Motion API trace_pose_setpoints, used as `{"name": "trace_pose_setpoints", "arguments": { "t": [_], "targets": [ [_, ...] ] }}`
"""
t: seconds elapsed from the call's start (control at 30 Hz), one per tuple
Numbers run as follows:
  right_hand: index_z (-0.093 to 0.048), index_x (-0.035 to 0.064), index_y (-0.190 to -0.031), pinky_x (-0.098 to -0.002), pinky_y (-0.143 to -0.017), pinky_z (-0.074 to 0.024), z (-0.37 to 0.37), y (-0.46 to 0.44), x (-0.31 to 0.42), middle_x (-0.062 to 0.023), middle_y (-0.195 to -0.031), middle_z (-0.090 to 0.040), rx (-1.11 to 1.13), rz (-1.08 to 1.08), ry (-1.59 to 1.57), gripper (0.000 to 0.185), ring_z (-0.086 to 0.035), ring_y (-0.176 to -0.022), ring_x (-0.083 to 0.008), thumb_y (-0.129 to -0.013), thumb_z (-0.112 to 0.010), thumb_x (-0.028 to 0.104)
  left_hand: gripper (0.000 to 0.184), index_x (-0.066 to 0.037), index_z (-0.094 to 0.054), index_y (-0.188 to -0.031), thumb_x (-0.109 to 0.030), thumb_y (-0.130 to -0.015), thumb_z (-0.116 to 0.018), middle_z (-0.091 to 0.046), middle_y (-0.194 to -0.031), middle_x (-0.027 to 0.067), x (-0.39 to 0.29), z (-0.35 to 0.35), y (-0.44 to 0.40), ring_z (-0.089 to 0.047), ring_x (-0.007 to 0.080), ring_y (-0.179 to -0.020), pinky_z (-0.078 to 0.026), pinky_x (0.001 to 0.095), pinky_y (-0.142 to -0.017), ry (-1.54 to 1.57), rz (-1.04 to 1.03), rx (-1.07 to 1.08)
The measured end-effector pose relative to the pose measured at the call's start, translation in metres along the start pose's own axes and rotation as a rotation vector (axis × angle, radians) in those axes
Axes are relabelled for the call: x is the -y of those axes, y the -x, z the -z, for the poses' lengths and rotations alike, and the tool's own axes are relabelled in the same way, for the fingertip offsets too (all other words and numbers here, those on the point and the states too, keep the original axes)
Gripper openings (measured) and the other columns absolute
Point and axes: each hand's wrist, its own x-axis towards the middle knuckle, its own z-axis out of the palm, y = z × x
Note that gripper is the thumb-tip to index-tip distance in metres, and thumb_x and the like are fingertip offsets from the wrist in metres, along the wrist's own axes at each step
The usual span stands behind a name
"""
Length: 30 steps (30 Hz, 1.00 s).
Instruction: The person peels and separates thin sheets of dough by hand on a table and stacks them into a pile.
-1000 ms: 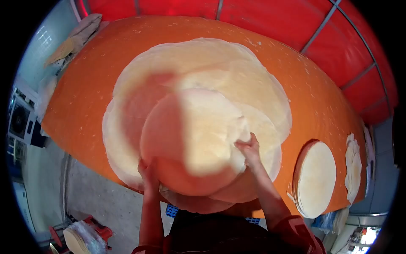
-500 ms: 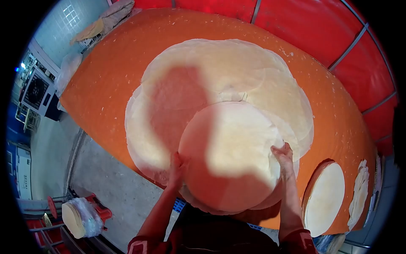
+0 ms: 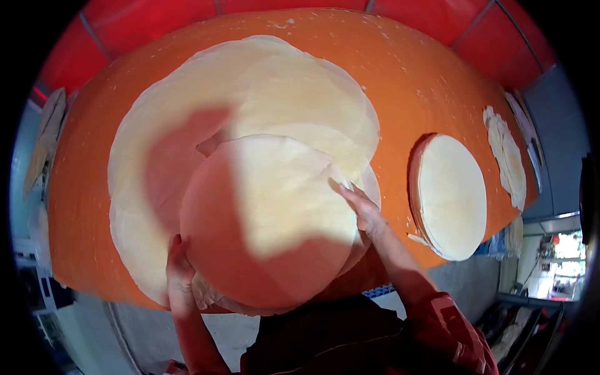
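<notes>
A round, thin, pale sheet (image 3: 294, 200) lies in front of me, partly in shadow, over a wide ring of overlapping pale sheets (image 3: 275, 81) on the orange table. My left hand (image 3: 180, 265) is closed at its left edge, fingertips at the rim. At the right edge my right hand (image 3: 362, 209) pinches the sheet, with the thumb on top and the other fingers mostly hidden beneath.
A stack of round sheets (image 3: 453, 197) stands on the orange table (image 3: 412, 81) to the right. Crumpled pale pieces (image 3: 506, 156) lie beyond it. Folded cloth (image 3: 47, 134) is at the far left. Red panels (image 3: 150, 31) border the back.
The view has swung to the right, bringing the stack closer to the middle. Both hands keep hold of the round sheet's edges, and it lies lower over the ring's near side.
</notes>
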Motion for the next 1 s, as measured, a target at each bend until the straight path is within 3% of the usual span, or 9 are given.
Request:
{"name": "trace_pose_setpoints", "arguments": {
  "t": [0.13, 0.23, 0.33, 0.43, 0.63, 0.77, 0.87, 0.9, 1.0],
  "targets": [
    [-0.035, 0.0066, -0.124, -0.0342, -0.100, -0.0172, -0.014, -0.003, 0.003, -0.0105, -0.121, -0.043, -0.116, 0.011, 0.025, 0.067, -0.027, -0.120, -0.0175, -0.071, -0.064, 0.036, 0.029, -0.001, -0.044, -0.106, -0.005, -0.078, -0.049, -0.052, -0.101, 0.0090, 0.011, -0.004, -0.006, -0.052, 0.0163, -0.090, -0.042, 0.0279, -0.079, -0.372, -0.113, -0.211],
    [-0.036, 0.0048, -0.122, -0.0342, -0.098, -0.0247, -0.003, 0.003, 0.000, -0.0115, -0.117, -0.047, -0.045, 0.020, -0.047, 0.060, -0.034, -0.116, -0.0184, -0.073, -0.064, 0.026, 0.027, 0.000, -0.046, -0.104, -0.006, -0.079, -0.051, -0.055, -0.096, 0.0071, -0.004, -0.015, -0.010, -0.053, 0.0150, -0.086, -0.042, 0.0257, -0.077, -0.403, -0.152, -0.121],
    [-0.039, 0.0025, -0.118, -0.0308, -0.084, -0.0426, 0.012, 0.027, -0.025, -0.0118, -0.100, -0.057, 0.172, 0.073, -0.165, 0.052, -0.055, -0.094, -0.0184, -0.072, -0.061, 0.000, 0.027, 0.000, -0.047, -0.105, -0.007, -0.078, -0.052, -0.055, -0.095, 0.0061, -0.010, -0.001, -0.029, -0.053, 0.0145, -0.086, -0.041, 0.0242, -0.077, -0.569, -0.094, -0.097],
    [-0.044, 0.0021, -0.113, -0.0279, -0.078, -0.0458, 0.003, 0.022, -0.042, -0.0119, -0.094, -0.059, 0.005, 0.241, -0.072, 0.050, -0.059, -0.084, -0.0182, -0.068, -0.064, -0.003, 0.030, -0.001, -0.048, -0.107, -0.008, -0.078, -0.052, -0.056, -0.095, 0.0047, -0.021, -0.031, -0.018, -0.052, 0.0140, -0.090, -0.039, 0.0243, -0.080, -0.627, -0.099, -0.101],
    [-0.032, 0.0035, -0.124, -0.0286, -0.075, -0.0458, -0.006, 0.032, -0.013, -0.0089, -0.092, -0.059, 0.147, 0.105, -0.317, 0.066, -0.057, -0.083, -0.0159, -0.067, -0.064, -0.006, 0.041, 0.000, -0.041, -0.117, -0.002, -0.077, -0.050, -0.051, -0.109, 0.0066, -0.010, -0.015, 0.005, -0.048, 0.0176, -0.099, -0.037, 0.0294, -0.086, -0.392, -0.038, -0.229],
    [-0.021, -0.0023, -0.127, -0.0311, -0.074, -0.0468, -0.017, 0.029, -0.035, -0.0115, -0.094, -0.056, -0.134, 0.226, 0.089, 0.071, -0.056, -0.083, -0.0168, -0.070, -0.064, 0.001, 0.036, -0.002, -0.049, -0.108, -0.001, -0.073, -0.055, -0.052, -0.105, 0.0052, -0.006, -0.009, 0.006, -0.046, 0.0141, -0.097, -0.035, 0.0255, -0.084, -0.613, -0.162, -0.226],
    [-0.030, -0.0054, -0.120, -0.0250, -0.065, -0.0453, -0.027, 0.036, -0.019, -0.0134, -0.086, -0.056, -0.160, 0.554, 0.555, 0.062, -0.054, -0.073, -0.0138, -0.069, -0.064, 0.006, 0.036, -0.001, -0.049, -0.108, 0.003, -0.073, -0.054, -0.053, -0.105, 0.0063, -0.010, 0.009, -0.004, -0.047, 0.0141, -0.095, -0.036, 0.0239, -0.083, -0.725, -0.324, -0.194],
    [-0.032, -0.0050, -0.118, -0.0255, -0.067, -0.0443, -0.036, 0.054, 0.009, -0.0152, -0.086, -0.057, -0.084, 0.385, 0.520, 0.058, -0.052, -0.077, -0.0145, -0.070, -0.063, 0.004, 0.037, 0.000, -0.048, -0.109, 0.005, -0.072, -0.053, -0.053, -0.105, 0.0071, -0.013, 0.007, -0.007, -0.049, 0.0146, -0.092, -0.038, 0.0231, -0.081, -0.711, -0.433, -0.186],
    [-0.033, -0.0047, -0.117, -0.0244, -0.070, -0.0434, -0.029, 0.060, 0.025, -0.0135, -0.090, -0.057, -0.072, 0.455, 0.449, 0.057, -0.051, -0.081, -0.0147, -0.069, -0.063, 0.002, 0.039, 0.001, -0.047, -0.111, 0.006, -0.073, -0.052, -0.054, -0.104, 0.0088, -0.042, -0.072, 0.005, -0.052, 0.0159, -0.088, -0.042, 0.0240, -0.076, -0.696, -0.361, 0.045]
  ]
}}
